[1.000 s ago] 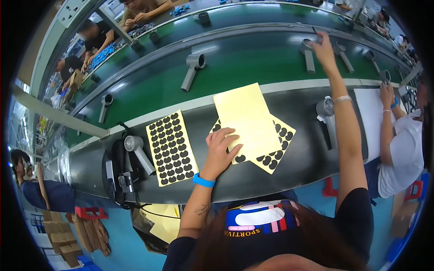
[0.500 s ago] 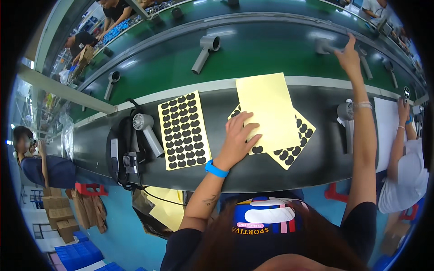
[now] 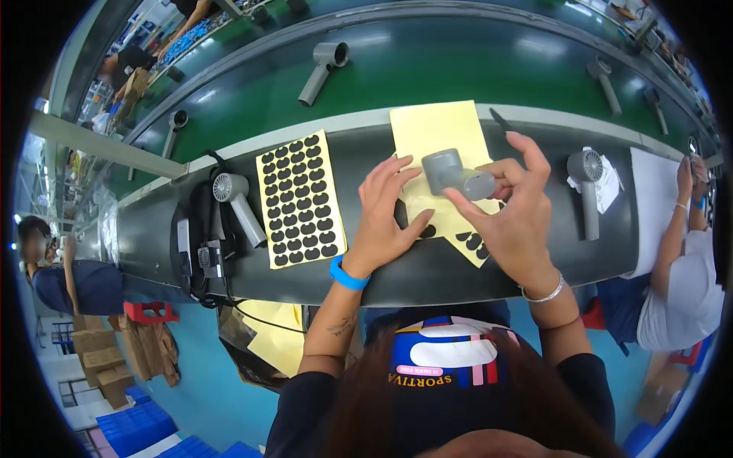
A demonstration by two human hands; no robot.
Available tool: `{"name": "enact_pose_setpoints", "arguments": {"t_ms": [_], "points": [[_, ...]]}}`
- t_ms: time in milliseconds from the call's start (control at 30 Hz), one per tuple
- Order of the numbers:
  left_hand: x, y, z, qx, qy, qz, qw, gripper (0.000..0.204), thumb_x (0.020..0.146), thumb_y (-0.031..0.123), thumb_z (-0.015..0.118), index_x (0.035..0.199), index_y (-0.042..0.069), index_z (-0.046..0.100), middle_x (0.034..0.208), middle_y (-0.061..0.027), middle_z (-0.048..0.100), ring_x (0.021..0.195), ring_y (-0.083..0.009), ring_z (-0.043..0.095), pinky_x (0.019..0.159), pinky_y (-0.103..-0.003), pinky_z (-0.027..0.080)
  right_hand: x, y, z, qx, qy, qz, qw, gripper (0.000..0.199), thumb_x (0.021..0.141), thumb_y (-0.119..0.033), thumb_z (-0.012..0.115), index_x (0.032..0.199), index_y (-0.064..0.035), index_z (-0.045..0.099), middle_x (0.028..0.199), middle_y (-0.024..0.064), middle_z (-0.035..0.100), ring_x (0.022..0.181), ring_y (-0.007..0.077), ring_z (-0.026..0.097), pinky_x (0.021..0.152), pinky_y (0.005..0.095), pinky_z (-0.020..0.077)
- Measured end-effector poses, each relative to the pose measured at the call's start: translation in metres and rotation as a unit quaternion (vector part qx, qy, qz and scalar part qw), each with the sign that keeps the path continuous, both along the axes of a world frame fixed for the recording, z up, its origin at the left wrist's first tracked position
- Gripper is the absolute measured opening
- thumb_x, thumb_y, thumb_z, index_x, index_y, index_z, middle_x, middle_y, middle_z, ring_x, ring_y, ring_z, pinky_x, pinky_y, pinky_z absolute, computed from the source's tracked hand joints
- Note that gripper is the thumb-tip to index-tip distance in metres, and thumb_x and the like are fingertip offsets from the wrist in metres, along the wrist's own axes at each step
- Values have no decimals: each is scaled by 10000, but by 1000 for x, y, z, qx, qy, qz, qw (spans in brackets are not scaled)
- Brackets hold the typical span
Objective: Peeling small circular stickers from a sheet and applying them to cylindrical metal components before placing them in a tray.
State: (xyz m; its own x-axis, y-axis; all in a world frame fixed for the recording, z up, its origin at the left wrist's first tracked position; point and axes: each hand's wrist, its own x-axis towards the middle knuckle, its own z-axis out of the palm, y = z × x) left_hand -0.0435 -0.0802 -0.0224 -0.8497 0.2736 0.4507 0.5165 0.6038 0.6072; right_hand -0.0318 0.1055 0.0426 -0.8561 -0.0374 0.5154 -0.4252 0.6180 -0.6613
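Observation:
A grey handheld fan (image 3: 443, 169) is tipped over above the yellow sheets, its handle's round end facing me. My right hand (image 3: 513, 206) grips it by the handle end between thumb and fingers. Beside the fan's head, my left hand (image 3: 388, 210) has its fingers spread and holds nothing; whether its fingertips touch the fan I cannot tell. Beneath both hands lies a plain yellow sheet (image 3: 431, 122). Under it, sheets of black stickers (image 3: 467, 244) partly show. Left of my left hand is another yellow sticker sheet (image 3: 301, 202) with rows of black rounded stickers.
Grey fans lie on the bench at left (image 3: 240, 208) and right (image 3: 586, 191), the latter by a crumpled white wrapper (image 3: 608, 187). More fans (image 3: 324, 72) lie on the green conveyor (image 3: 458, 65). Black straps and cable (image 3: 200, 237) sit at left. A co-worker (image 3: 679, 282) stands at right.
My right hand has come back from over the conveyor and now holds a grey fan above the sheets. My left hand has shifted slightly left, off the top sheet's middle.

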Motion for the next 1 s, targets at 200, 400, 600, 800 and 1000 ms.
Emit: {"name": "enact_pose_setpoints", "arguments": {"t_ms": [200, 400, 600, 800, 1000], "points": [[21, 26, 25, 151, 24, -63, 986, 502, 704, -23, 732, 1177, 58, 583, 1199, -114, 589, 835, -226, 627, 694, -307, 509, 18, -2, -6, 43, -28, 1, 999, 956, 601, -232, 885, 1321, -44, 285, 903, 59, 616, 702, 142, 560, 634, 252, 470], [21, 30, 23, 223, 40, -50, 973, 436, 704, -85, 712, 1114, 34, 621, 1143, -119, 617, 700, -158, 617, 579, -265, 511, 31, 20, 3, -75, 13, 94, 993, 506, 772, -34, 730, 1196, -6, 457, 984, 102, 582, 868, 176, 551, 777, 276, 450], [25, 31, 24, 258, 1, -82, 963, 426, 726, -108, 676, 1128, 20, 618, 1173, -132, 614, 807, -172, 643, 635, -259, 546, 46, 26, 10, -172, -7, 125, 977, 123, 785, 72, 627, 881, 2, 598, 842, 93, 617, 747, 186, 577, 675, 273, 453], [31, 30, 28, 285, -91, -138, 944, 481, 749, -153, 617, 1209, -40, 536, 1238, -192, 555, 1101, -235, 584, 791, -287, 562, 36, 34, 17, -132, -42, 123, 983, 98, 805, 60, 607, 887, 7, 616, 847, 100, 611, 751, 186, 582, 652, 273, 455], [33, 35, 32, 339, -156, -170, 912, 457, 775, -116, 649, 1215, -28, 564, 1278, -182, 526, 1057, -206, 598, 799, -278, 565, 31, 36, 17, -135, -85, 156, 975, 114, 817, 62, 604, 918, 10, 611, 856, 94, 601, 746, 159, 582, 679, 263, 473]]}}
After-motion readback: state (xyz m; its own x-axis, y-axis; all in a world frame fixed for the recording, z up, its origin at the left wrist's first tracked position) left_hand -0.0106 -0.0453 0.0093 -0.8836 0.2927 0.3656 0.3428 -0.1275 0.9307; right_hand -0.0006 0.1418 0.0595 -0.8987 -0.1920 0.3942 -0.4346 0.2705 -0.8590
